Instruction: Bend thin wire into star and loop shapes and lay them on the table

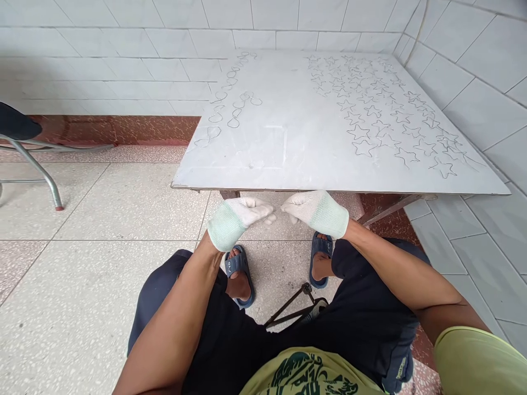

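Note:
My left hand (252, 211), in a white knit glove with a pale green cuff, is closed in a pinch just off the table's front edge. Facing it, a short gap away, my right hand (305, 207) wears a matching glove and is also pinched. Anything between the fingers is too thin or hidden to make out. On the white tabletop (304, 159) beyond my hands lie many thin star shapes (364, 147), which look like bent wire, spread over the right side. Thin looped, figure-eight shapes (235, 116) lie along the left side.
White tiled walls (132, 41) border the table at the back and right. A chair's metal leg (45, 175) stands at far left. Below are my feet in blue slippers (241, 271) and a dark metal frame (290, 307) between my legs.

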{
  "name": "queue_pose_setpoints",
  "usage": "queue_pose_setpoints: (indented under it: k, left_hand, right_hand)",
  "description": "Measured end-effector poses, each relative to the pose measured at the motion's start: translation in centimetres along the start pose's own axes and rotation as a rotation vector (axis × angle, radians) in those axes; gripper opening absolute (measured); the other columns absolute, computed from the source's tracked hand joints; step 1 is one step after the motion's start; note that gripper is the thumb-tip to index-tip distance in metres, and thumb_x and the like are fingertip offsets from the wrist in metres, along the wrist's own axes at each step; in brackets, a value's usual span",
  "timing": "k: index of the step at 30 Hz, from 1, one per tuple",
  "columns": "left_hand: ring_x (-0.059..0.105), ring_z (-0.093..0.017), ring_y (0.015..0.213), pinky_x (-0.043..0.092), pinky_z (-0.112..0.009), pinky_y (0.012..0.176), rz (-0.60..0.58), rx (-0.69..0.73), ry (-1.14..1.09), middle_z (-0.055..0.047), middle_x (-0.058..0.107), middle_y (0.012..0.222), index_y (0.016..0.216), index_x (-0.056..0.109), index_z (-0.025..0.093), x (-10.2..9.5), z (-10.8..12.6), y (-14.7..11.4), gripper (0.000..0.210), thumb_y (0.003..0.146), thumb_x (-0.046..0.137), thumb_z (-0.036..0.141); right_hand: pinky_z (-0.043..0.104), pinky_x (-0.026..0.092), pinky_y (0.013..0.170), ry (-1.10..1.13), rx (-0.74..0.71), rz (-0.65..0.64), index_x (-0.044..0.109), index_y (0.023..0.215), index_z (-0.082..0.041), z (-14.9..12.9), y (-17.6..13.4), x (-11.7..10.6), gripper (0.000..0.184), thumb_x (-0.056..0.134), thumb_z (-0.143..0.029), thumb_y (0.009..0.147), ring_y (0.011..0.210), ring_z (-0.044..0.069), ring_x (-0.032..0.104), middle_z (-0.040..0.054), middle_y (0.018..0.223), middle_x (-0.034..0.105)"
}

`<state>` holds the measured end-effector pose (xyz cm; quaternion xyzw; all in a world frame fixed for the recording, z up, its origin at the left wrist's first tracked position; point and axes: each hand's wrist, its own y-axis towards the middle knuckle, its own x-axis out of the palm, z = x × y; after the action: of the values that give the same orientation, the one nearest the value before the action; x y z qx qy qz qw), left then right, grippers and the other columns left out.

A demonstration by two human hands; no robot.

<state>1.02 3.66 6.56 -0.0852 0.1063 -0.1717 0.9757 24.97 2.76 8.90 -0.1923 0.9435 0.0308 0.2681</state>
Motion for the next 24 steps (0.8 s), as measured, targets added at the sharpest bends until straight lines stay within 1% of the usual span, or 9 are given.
queue_pose_setpoints:
  k: [2, 4, 6, 8, 10, 12, 15, 20, 24]
  left_hand:
    - [0.068, -0.018, 0.064, 0.055, -0.031, 0.061, 0.017, -0.034, -0.025, -0.008, 0.079, 0.072, 0.080, 0.082, 0.016, 0.2, 0.2, -0.1, 0.035, 0.076, 0.089, 0.050]
    - [0.067, -0.018, 0.063, 0.054, -0.030, 0.060, 0.013, -0.067, -0.033, -0.008, 0.077, 0.068, 0.078, 0.082, 0.016, 0.3, 0.3, -0.2, 0.032, 0.073, 0.090, 0.046]
    - [0.066, -0.018, 0.061, 0.054, -0.030, 0.059, 0.003, -0.075, -0.034, -0.008, 0.077, 0.067, 0.077, 0.081, 0.016, 0.2, 0.2, -0.1, 0.031, 0.072, 0.089, 0.045]
    - [0.065, -0.017, 0.059, 0.054, -0.029, 0.058, -0.008, -0.057, -0.038, -0.007, 0.076, 0.065, 0.077, 0.081, 0.016, 0.2, 0.1, 0.0, 0.032, 0.073, 0.089, 0.047]
    - [0.064, -0.017, 0.058, 0.053, -0.029, 0.058, -0.013, -0.030, -0.042, -0.006, 0.074, 0.062, 0.077, 0.079, 0.017, 0.2, -0.1, 0.1, 0.033, 0.073, 0.088, 0.049]
    - [0.064, -0.017, 0.058, 0.054, -0.030, 0.059, 0.000, -0.014, -0.043, -0.006, 0.073, 0.061, 0.078, 0.078, 0.018, 0.3, -0.3, 0.1, 0.035, 0.075, 0.088, 0.051]
    - [0.064, -0.017, 0.058, 0.053, -0.031, 0.058, 0.035, 0.004, -0.045, -0.005, 0.073, 0.063, 0.080, 0.078, 0.018, 0.7, -0.2, 0.1, 0.035, 0.076, 0.088, 0.052]
    - [0.063, -0.016, 0.058, 0.049, -0.028, 0.055, 0.063, 0.006, -0.030, -0.006, 0.075, 0.065, 0.074, 0.077, 0.019, 1.6, 0.6, -0.1, 0.036, 0.075, 0.088, 0.053]
    - [0.058, -0.015, 0.056, 0.045, -0.028, 0.054, 0.126, 0.013, -0.052, -0.005, 0.072, 0.063, 0.070, 0.076, 0.018, 2.3, 0.8, -0.3, 0.041, 0.074, 0.087, 0.057]
  right_hand:
    - [0.029, 0.049, 0.075, -0.041, -0.001, -0.010, 0.068, 0.068, -0.021, -0.2, -0.1, 0.0, 0.039, 0.063, -0.040, 0.101, 0.071, 0.015, 0.065, -0.0007, 0.070, 0.073]
    - [0.029, 0.049, 0.076, -0.059, -0.019, -0.020, 0.071, 0.073, -0.020, -0.2, -0.1, -0.1, 0.034, 0.063, -0.038, 0.101, 0.072, 0.015, 0.066, -0.0010, 0.071, 0.073]
    - [0.028, 0.049, 0.078, -0.075, -0.044, -0.018, 0.076, 0.084, -0.020, -0.1, 0.0, -0.1, 0.025, 0.064, -0.035, 0.100, 0.073, 0.016, 0.067, -0.0016, 0.075, 0.074]
    - [0.028, 0.048, 0.079, -0.119, -0.063, 0.003, 0.077, 0.087, -0.020, -0.1, 0.0, 0.1, 0.022, 0.062, -0.031, 0.100, 0.075, 0.015, 0.067, -0.0019, 0.077, 0.075]
    - [0.028, 0.045, 0.077, -0.199, -0.065, 0.039, 0.072, 0.078, -0.021, -0.1, 0.1, 0.4, 0.027, 0.060, -0.028, 0.101, 0.075, 0.015, 0.066, -0.0019, 0.076, 0.073]
    - [0.028, 0.041, 0.074, -0.293, -0.062, 0.093, 0.065, 0.068, -0.021, 0.0, 0.2, 0.8, 0.036, 0.056, -0.027, 0.103, 0.074, 0.016, 0.063, -0.0020, 0.070, 0.067]
    - [0.030, 0.036, 0.071, -0.403, -0.078, 0.166, 0.058, 0.065, -0.021, 0.3, 0.3, 1.5, 0.041, 0.054, -0.028, 0.105, 0.073, 0.016, 0.058, -0.0017, 0.067, 0.061]
    - [0.034, 0.032, 0.072, -0.615, -0.157, 0.216, 0.059, 0.066, -0.021, 1.0, 0.4, 2.0, 0.044, 0.051, -0.031, 0.109, 0.073, 0.018, 0.055, 0.0022, 0.071, 0.065]
    - [0.035, 0.030, 0.070, -0.644, -0.126, 0.260, 0.061, 0.066, -0.021, 1.1, 0.2, 2.4, 0.047, 0.051, -0.035, 0.110, 0.071, 0.018, 0.056, 0.0030, 0.069, 0.066]
